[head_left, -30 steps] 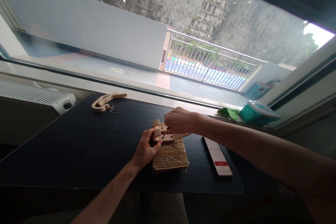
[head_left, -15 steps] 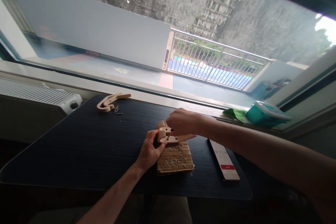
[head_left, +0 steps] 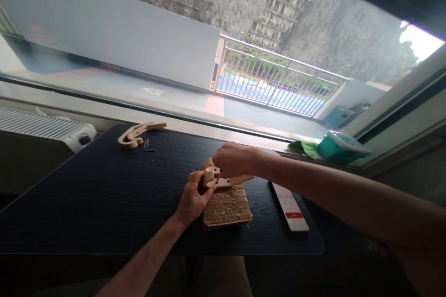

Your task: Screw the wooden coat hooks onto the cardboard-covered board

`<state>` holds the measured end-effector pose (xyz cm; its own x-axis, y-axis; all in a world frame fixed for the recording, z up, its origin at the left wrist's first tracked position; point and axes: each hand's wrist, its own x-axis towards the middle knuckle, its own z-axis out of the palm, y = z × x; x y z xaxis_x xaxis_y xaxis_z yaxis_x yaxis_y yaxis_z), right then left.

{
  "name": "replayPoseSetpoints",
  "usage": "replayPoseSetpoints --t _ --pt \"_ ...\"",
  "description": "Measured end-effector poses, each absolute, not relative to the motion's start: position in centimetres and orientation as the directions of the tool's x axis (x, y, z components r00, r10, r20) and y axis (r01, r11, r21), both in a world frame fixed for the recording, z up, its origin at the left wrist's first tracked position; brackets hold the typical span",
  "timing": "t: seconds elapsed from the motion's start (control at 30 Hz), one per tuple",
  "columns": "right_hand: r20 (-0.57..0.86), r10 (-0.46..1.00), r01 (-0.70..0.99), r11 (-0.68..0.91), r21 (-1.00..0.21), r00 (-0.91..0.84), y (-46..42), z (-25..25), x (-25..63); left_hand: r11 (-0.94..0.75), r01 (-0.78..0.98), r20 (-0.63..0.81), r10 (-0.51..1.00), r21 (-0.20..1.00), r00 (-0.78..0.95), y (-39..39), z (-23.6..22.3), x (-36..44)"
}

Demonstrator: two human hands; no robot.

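Centrally, left hand (head_left: 193, 198) reaches up from lower left, fingers clamped on wooden piece (head_left: 223, 183) over cardboard block (head_left: 226, 206) | right hand (head_left: 232, 160) curled above, forearm from right; its hold unclear

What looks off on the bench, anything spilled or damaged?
The cardboard block looks most worn: its top is pitted with small holes and its edge is ragged. Above it, the left hand steadies wooden pieces. A few loose screws lie beside the curved wooden parts; no spill visible.
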<state>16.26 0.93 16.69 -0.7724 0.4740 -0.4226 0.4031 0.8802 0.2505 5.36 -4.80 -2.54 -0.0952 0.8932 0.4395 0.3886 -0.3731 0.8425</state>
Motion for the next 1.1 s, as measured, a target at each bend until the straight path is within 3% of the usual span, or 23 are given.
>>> replayPoseSetpoints --t 0.97,1.1 --pt "-0.484 0.512 0.442 0.858 0.26 -0.71 1.0 16.8 15.3 -0.408 0.431 0.489 0.867 0.805 -0.093 -4.7 -2.9 5.3" --pt "-0.449 0.588 0.517 0.808 0.283 -0.673 1.2 17.0 15.0 -0.409 0.432 0.491 0.866 0.804 -0.094 -4.7 -2.9 5.3"
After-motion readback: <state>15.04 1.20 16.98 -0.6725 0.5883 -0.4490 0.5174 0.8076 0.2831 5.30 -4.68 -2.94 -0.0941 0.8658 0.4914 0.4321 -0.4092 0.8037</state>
